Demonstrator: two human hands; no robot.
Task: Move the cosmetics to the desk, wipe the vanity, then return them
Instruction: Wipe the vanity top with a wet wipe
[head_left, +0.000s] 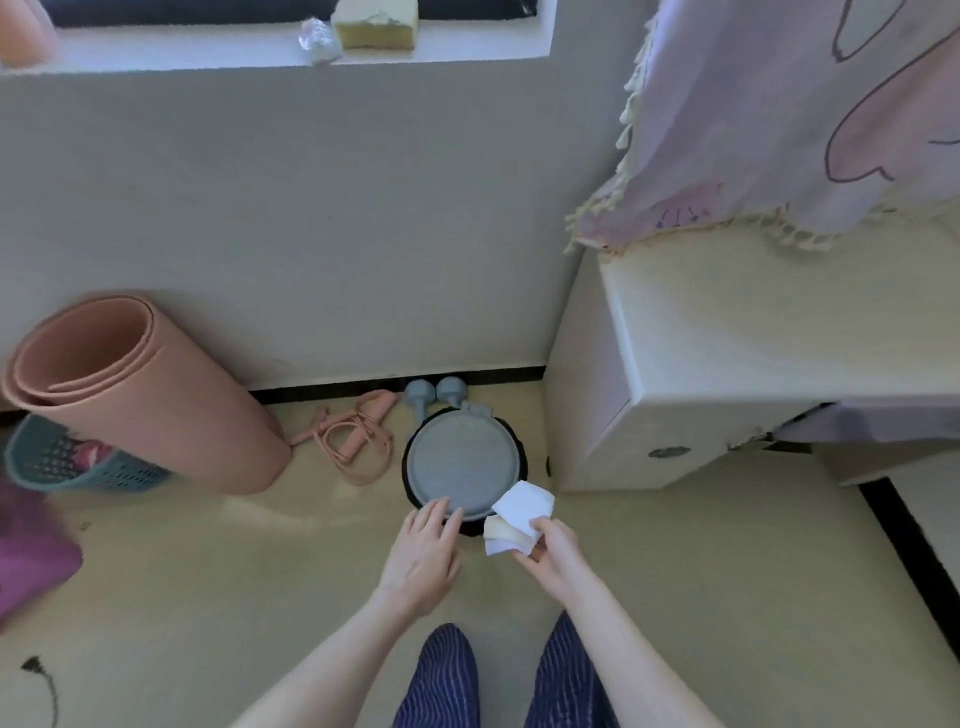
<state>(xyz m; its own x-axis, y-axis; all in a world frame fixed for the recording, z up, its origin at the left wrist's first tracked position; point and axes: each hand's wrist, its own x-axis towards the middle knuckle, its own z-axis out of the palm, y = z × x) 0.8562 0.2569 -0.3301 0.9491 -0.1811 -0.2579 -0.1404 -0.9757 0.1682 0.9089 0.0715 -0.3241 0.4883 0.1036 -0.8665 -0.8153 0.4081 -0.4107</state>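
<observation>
The right hand (553, 553) pinches a crumpled white wipe (519, 514) at lower centre; the left hand (423, 551), fingers straight, rests on the grey bin lid (460, 460). Wiping seems over: next, lift the lid and drop the wipe. No cosmetics show.

Left hand (421, 551) flat, fingers straight; right hand (553, 558) fingers pinching.

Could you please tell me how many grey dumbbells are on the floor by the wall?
2. One dumbbell and a second dumbbell stand side by side against the skirting, just behind the grey bin lid. Their lower ends are hidden behind the lid.
</observation>
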